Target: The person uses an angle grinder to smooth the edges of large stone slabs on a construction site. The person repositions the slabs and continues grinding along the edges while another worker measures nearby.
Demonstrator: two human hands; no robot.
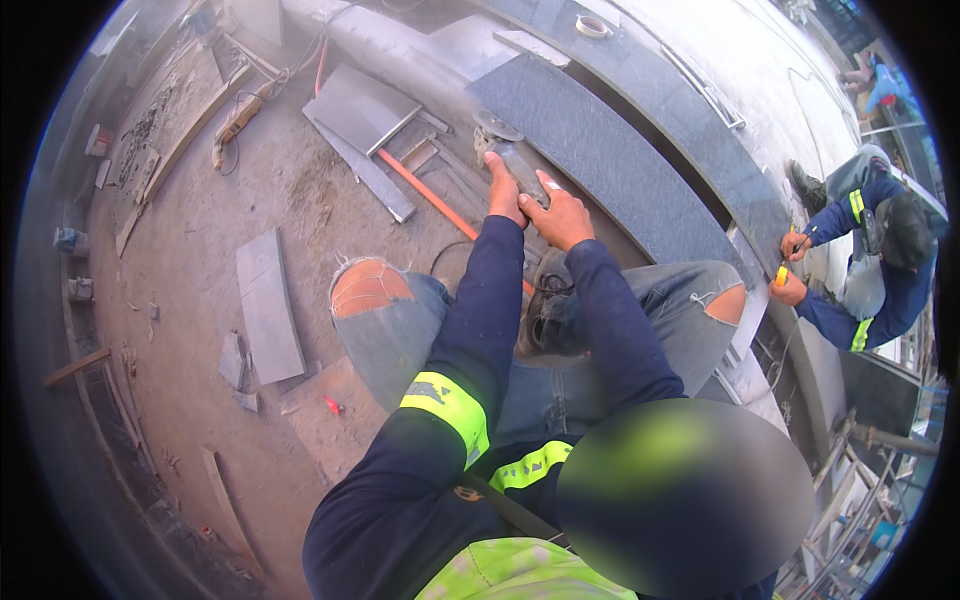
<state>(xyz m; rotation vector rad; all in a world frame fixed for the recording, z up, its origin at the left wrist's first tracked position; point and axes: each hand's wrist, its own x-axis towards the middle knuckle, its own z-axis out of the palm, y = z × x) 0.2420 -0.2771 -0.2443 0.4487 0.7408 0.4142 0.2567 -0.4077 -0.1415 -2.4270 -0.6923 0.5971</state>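
Both my hands are around an angle grinder [520, 168], low over the dusty ground. My left hand [506, 192] wraps its near side, with the thumb along the body. My right hand [562, 214] closes on the other side, a pale wrap on one finger. The grinder's disc [498, 126] points away from me, close to the near edge of a long dark grey stone slab [610, 155]. Haze hangs around the disc, and I cannot tell whether it touches the slab. Part of the grinder is hidden by my fingers.
An orange pipe [430, 195] runs beside my left arm, near a grey panel [362, 110]. Left lie a loose slab [270, 305] and another power tool [238, 130]. A tape roll [592, 27] rests on the far slab. At right a co-worker [885, 250] holds something yellow.
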